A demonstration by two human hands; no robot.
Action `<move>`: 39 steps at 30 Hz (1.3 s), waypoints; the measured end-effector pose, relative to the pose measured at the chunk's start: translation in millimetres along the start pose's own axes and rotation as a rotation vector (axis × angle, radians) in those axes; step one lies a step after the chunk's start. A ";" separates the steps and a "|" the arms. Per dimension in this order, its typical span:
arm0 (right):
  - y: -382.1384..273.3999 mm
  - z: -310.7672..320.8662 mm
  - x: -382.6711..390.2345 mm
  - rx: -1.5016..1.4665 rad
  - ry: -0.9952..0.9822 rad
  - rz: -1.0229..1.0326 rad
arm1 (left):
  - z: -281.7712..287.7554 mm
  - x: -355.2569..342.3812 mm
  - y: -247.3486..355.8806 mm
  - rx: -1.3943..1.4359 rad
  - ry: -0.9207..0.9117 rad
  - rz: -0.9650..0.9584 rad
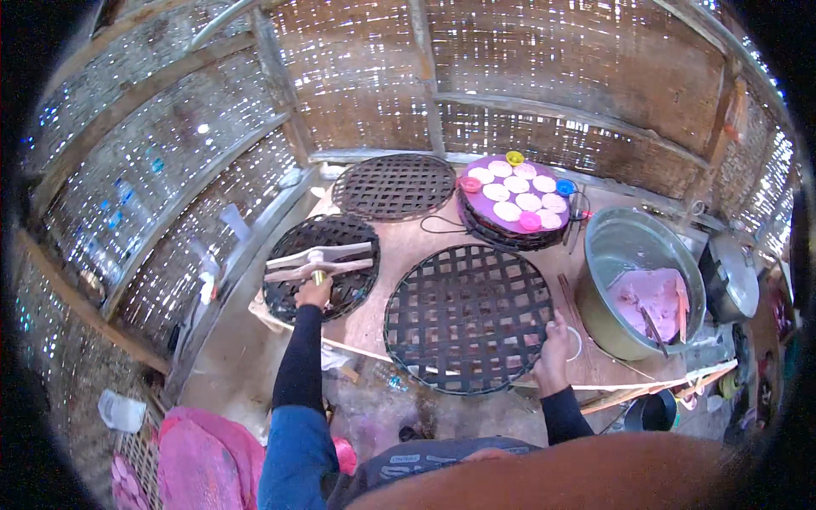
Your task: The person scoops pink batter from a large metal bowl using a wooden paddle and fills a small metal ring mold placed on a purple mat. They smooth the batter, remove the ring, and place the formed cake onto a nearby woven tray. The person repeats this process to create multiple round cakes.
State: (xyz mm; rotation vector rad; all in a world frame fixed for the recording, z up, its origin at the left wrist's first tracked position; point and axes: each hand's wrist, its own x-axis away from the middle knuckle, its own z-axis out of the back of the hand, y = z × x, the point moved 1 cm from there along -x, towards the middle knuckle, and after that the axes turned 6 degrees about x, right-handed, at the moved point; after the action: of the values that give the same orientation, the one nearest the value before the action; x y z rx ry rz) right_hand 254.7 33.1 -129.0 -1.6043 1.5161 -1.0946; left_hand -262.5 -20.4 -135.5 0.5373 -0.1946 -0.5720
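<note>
My left hand [314,291] is closed at the near side of a wooden tool with two long pale bars [327,253], around a short yellowish piece whose kind I cannot make out. The tool lies over a dark round woven tray [285,293] at the table's left. My right hand [554,350] grips the right rim of a larger dark round woven tray [467,319], which lies tilted or flat over the table's near edge; nothing rests on it. A white ring-shaped thing [578,343] shows beside my right hand.
Behind, another woven tray [393,187] lies near a purple round sheet [486,208] bearing several pale pink discs and small coloured cups. A large metal pot [599,310] with pink dough [642,293] and sticks stands right. A lidded pot [738,272] is beyond. Woven walls [357,76] enclose the table.
</note>
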 end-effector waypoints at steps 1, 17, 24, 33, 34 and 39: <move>12.7 0.8 -6.0 -0.006 0.021 -0.029 | 0.3 4.0 7.7 -0.038 0.006 0.062; 19.7 -28.4 -42.8 1.192 -0.096 0.749 | 107.0 351.4 -95.8 -0.277 0.592 0.127; 45.8 -160.9 75.6 0.591 -0.836 0.853 | 195.8 422.1 -181.0 -0.497 0.692 0.341; 107.2 -288.0 272.3 0.383 -1.805 0.469 | 224.6 437.8 -210.1 -0.408 0.787 0.302; 111.1 -305.0 292.9 0.430 -1.880 0.453 | 230.3 437.1 -210.5 -0.404 0.817 0.292; 75.5 -379.6 397.1 0.174 -1.710 1.402 | 262.7 442.5 -179.8 -0.493 0.904 0.096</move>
State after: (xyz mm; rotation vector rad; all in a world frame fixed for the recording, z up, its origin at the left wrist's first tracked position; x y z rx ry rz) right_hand -129.7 -338.9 17.0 -0.4478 0.7369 0.8162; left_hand -63.5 -508.5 3.3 0.2601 0.7590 -0.2248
